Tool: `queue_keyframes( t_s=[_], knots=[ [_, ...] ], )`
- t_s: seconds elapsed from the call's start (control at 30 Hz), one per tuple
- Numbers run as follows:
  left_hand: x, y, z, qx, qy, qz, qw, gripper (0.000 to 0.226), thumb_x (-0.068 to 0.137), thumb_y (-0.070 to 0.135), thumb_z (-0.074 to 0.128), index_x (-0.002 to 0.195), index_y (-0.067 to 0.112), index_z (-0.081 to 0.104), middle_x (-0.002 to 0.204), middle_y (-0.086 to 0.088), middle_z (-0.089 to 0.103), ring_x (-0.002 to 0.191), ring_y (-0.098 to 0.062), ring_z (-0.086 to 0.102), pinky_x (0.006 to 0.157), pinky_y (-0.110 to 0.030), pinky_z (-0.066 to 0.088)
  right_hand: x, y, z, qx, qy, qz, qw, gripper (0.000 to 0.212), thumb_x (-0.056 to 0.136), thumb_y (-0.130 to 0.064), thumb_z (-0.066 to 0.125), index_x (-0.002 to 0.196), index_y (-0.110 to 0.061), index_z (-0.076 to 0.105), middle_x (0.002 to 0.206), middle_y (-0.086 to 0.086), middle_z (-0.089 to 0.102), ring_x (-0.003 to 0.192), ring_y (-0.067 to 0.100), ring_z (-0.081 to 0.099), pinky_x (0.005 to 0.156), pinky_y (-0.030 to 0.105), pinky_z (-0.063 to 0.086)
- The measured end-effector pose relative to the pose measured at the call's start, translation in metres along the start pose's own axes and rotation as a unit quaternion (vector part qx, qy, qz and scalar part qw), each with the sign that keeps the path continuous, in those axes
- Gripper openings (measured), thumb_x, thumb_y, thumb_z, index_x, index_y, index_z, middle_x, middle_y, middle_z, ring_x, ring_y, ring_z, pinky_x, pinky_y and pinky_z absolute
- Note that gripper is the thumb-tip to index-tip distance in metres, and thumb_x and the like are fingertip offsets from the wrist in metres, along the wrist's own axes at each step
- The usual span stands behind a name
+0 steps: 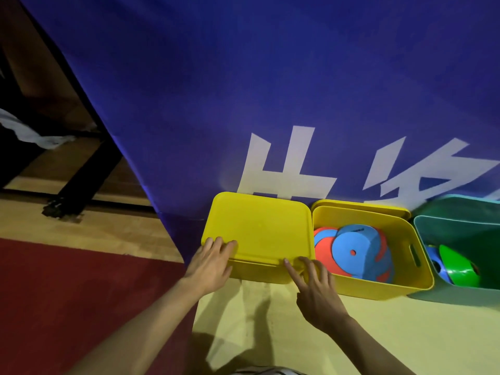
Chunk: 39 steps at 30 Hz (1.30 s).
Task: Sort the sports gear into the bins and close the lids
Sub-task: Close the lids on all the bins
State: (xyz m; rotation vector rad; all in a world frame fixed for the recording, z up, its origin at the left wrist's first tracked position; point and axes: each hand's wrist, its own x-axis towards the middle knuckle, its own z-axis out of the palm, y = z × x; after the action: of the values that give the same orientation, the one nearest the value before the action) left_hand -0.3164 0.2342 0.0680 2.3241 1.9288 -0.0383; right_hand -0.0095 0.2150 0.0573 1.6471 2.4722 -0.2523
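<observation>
A yellow bin (254, 270) stands on the floor with its yellow lid (259, 228) lying flat on top. My left hand (211, 263) rests with straight fingers on the lid's front left corner. My right hand (316, 290) touches the lid's front right edge with its fingertips. Right of it, a second yellow bin (378, 285) stands uncovered and holds blue and orange foam discs (354, 253); its lid (359, 205) leans behind it. At the far right a green bin (460, 228) holds a green cone and a blue item (457, 266).
A blue banner (270, 90) with white lettering hangs right behind the bins. Black metal frame legs (81, 180) stand at the left on the wooden floor. A red floor area (67, 293) lies at the lower left.
</observation>
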Motion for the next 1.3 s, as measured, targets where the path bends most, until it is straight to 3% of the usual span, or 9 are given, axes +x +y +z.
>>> queue_keyframes(
  t_s=[0.2,0.33,0.4,0.5,0.67,0.87,0.97,1.17,1.3],
  knots=[
    [0.014,-0.013,-0.001,-0.008,-0.059,-0.031,0.998,0.089,0.091,0.045,0.070,0.160,0.039,0.014,0.161,-0.007,0.010,0.144,-0.032,0.020,0.104,-0.055,0.043,0.021,0.004,-0.008,0.038,-0.013,0.018,0.999,0.091,0.100,-0.026,0.049,0.160,-0.036,-0.019,0.170,0.018,-0.002,0.153,0.051,0.006,0.119,0.060,0.024],
    [0.017,-0.017,0.012,-0.002,-0.120,-0.031,0.992,0.099,0.097,0.024,0.067,0.160,0.047,-0.005,0.169,0.002,-0.015,0.155,-0.034,-0.007,0.117,-0.062,0.027,0.029,-0.003,0.001,0.034,-0.042,0.026,0.998,0.087,0.102,-0.026,0.044,0.160,-0.032,-0.020,0.170,0.017,-0.007,0.153,0.053,-0.005,0.117,0.060,0.032],
    [0.017,-0.019,0.016,0.001,-0.125,-0.034,0.992,0.105,0.095,0.003,0.061,0.159,0.048,-0.008,0.169,0.007,-0.019,0.156,-0.033,-0.009,0.116,-0.057,0.033,0.029,-0.005,0.005,0.037,-0.047,0.031,0.998,0.087,0.102,-0.025,0.045,0.160,-0.032,-0.020,0.170,0.016,-0.013,0.152,0.053,-0.012,0.116,0.059,0.034],
    [0.020,-0.021,0.016,0.021,-0.120,-0.025,0.992,0.108,0.090,-0.016,0.051,0.161,0.045,-0.002,0.172,0.004,-0.013,0.156,-0.033,-0.002,0.109,-0.045,0.045,0.027,-0.005,0.011,0.036,-0.043,0.025,0.998,0.087,0.102,-0.027,0.045,0.160,-0.031,-0.020,0.169,0.016,-0.017,0.151,0.052,-0.016,0.116,0.057,0.035],
    [0.016,-0.023,0.020,0.043,-0.124,-0.022,0.991,0.098,0.095,-0.012,0.047,0.163,0.040,-0.001,0.172,0.001,-0.010,0.156,-0.035,0.002,0.113,-0.045,0.042,0.024,-0.005,0.016,0.036,-0.043,0.023,0.998,0.089,0.101,-0.029,0.046,0.160,-0.030,-0.021,0.169,0.016,-0.020,0.150,0.053,-0.018,0.112,0.053,0.043],
    [0.025,-0.026,0.012,-0.039,-0.082,-0.022,0.996,0.073,0.103,0.047,0.054,0.163,0.030,0.016,0.166,-0.003,0.016,0.143,-0.031,0.021,0.107,-0.049,0.046,0.031,-0.005,0.010,0.028,-0.058,0.020,0.998,0.087,0.102,-0.033,0.046,0.161,-0.027,-0.018,0.168,0.020,-0.017,0.149,0.057,-0.015,0.115,0.058,0.036],
    [0.035,-0.032,0.003,-0.117,-0.030,-0.106,0.987,0.073,0.102,0.050,0.052,0.162,0.020,0.022,0.155,-0.013,0.022,0.134,-0.035,0.028,0.106,-0.052,0.045,0.034,-0.008,0.008,0.021,-0.063,0.021,0.998,0.085,0.103,-0.034,0.044,0.161,-0.026,-0.017,0.168,0.022,-0.015,0.149,0.059,-0.013,0.118,0.060,0.030],
    [0.048,-0.046,0.007,-0.155,-0.156,-0.159,0.963,0.072,0.108,0.042,0.045,0.164,0.035,0.001,0.137,-0.020,0.039,0.118,-0.042,0.055,0.102,-0.050,0.046,0.034,-0.008,0.005,0.010,-0.066,0.023,0.998,0.083,0.102,-0.033,0.043,0.162,-0.027,-0.015,0.168,0.023,-0.014,0.149,0.060,-0.011,0.118,0.061,0.030],
    [0.040,-0.052,0.019,-0.204,-0.163,-0.160,0.952,0.067,0.110,0.036,0.042,0.163,0.038,0.001,0.117,-0.010,0.027,0.096,-0.027,0.052,0.102,-0.044,0.047,0.032,-0.010,0.005,0.015,-0.061,0.028,0.998,0.084,0.101,-0.032,0.045,0.162,-0.030,-0.013,0.169,0.020,-0.012,0.150,0.059,-0.010,0.112,0.058,0.041]
  ],
)
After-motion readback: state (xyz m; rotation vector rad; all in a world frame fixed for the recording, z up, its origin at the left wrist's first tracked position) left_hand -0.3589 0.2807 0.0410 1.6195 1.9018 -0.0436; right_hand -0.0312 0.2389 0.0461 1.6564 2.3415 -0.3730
